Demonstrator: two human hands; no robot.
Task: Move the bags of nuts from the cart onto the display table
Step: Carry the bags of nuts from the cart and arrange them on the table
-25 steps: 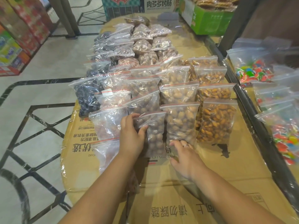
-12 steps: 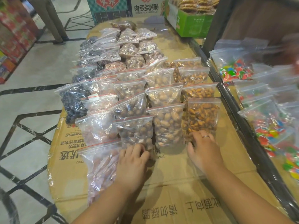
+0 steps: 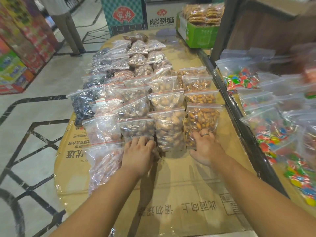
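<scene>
Rows of clear zip bags of nuts lie overlapping on the cardboard-covered display table (image 3: 179, 182). My left hand (image 3: 138, 153) rests with its fingertips on the lower edge of the nearest bag of dark brown nuts (image 3: 136, 128). My right hand (image 3: 205, 147), with a ring on one finger, presses spread fingers on the bottom of the bag of orange-brown nuts (image 3: 202, 119). Between them lies a bag of pale nuts (image 3: 170, 129). A bag of reddish nuts (image 3: 104, 161) lies left of my left hand. The cart is out of view.
A neighbouring table on the right holds bags of colourful candy (image 3: 273, 132), behind a dark metal rail (image 3: 239, 117). A green box of biscuits (image 3: 200, 31) and printed cartons (image 3: 136, 14) stand at the far end. A person's legs (image 3: 66, 29) are at the far left.
My left hand slid from the side of the dark-nut bag down to its lower edge. My right hand moved right, from under the pale-nut bag to the orange-brown bag.
</scene>
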